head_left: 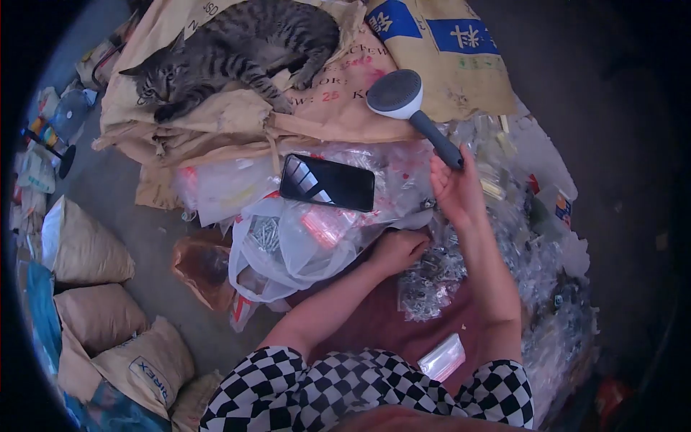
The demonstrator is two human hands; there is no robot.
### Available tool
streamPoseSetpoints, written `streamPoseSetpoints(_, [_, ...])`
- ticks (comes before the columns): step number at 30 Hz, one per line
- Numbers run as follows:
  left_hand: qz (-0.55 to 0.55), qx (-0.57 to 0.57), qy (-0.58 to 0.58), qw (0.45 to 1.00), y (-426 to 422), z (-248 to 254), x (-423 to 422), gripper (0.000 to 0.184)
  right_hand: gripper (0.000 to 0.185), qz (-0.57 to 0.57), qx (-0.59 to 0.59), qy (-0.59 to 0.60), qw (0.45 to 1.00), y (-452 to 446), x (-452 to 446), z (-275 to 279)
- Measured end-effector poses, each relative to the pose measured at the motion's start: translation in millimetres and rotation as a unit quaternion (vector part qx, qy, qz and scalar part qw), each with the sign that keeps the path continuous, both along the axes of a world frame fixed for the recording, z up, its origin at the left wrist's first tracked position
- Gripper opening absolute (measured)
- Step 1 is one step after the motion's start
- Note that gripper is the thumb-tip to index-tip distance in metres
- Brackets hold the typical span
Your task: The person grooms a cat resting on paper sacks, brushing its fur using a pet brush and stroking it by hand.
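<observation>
A grey and white brush (394,93) with a round head and dark handle points up and left from my right hand (458,191). My right fingers are closed at the lower end of its handle. Lower down, my left hand (400,252) has its fingers curled at the edge of a pile of small clear packets of metal parts (432,284). What it holds, if anything, is hidden. A black phone (327,182) lies on plastic bags left of my right hand. Below it is a white plastic bag (288,266) with screws (265,234) inside.
A striped tabby cat (245,57) lies on brown paper sacks (216,119) at the top. Filled sacks (93,248) stand at the left. More clear packets (540,317) spread down the right side. A small clear packet (443,358) rests on my lap.
</observation>
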State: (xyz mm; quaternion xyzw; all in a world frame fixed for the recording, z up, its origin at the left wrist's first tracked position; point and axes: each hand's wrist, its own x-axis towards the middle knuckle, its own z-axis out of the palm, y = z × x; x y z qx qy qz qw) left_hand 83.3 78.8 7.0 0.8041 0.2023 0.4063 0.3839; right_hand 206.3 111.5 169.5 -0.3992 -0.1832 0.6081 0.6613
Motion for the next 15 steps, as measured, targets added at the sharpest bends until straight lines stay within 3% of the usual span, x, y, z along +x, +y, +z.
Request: streamPoseSetpoints(15, [-0.008, 0.004, -0.022, 1.000, 1, 2, 0, 0.013, 0.052, 0.010, 0.003, -0.028, 1.000, 0, 9, -14])
